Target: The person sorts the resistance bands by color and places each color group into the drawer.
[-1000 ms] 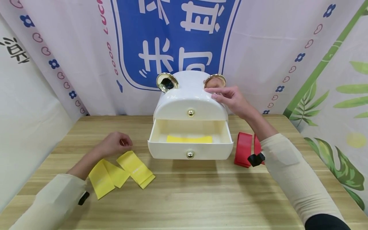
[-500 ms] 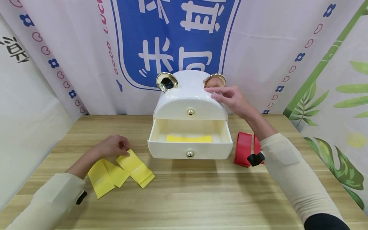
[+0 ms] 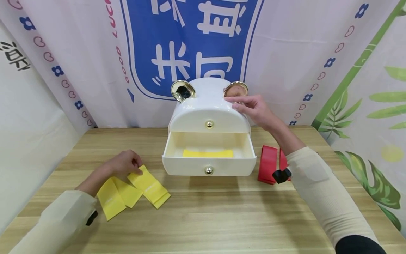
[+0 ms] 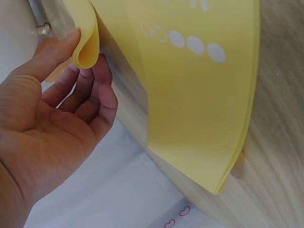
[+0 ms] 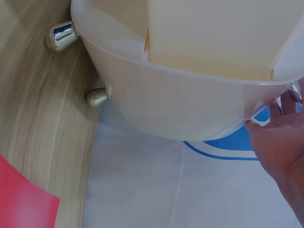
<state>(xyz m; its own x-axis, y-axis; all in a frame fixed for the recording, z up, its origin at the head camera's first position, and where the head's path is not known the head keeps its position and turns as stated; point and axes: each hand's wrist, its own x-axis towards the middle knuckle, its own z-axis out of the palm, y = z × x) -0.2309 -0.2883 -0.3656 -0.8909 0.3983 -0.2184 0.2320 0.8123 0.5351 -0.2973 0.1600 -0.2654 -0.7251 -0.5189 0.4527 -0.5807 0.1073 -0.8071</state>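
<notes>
My left hand (image 3: 125, 164) pinches the far end of a folded yellow resistance band (image 3: 149, 186) lying on the table. In the left wrist view, thumb and fingers meet around the looped end of that band (image 4: 88, 52). A second yellow resistance band (image 3: 113, 198), printed with white circles, lies beside it under the wrist. My right hand (image 3: 255, 110) rests with its fingertips on the rounded top of a white drawer box (image 3: 203, 102), by its right gold ear (image 3: 235, 90). The lower drawer (image 3: 207, 166) is pulled out, with a yellow piece (image 3: 207, 153) inside.
Red folded bands (image 3: 268, 164) lie right of the box, partly hidden by the right forearm. The upper drawer with a gold knob (image 3: 209, 124) is closed. Small metallic feet (image 5: 98, 97) hold the box above the wooden table (image 3: 203, 215). A printed curtain hangs behind.
My left hand has moved slightly right and down onto the end of the folded yellow resistance band and now pinches it. The right hand stays on the box.
</notes>
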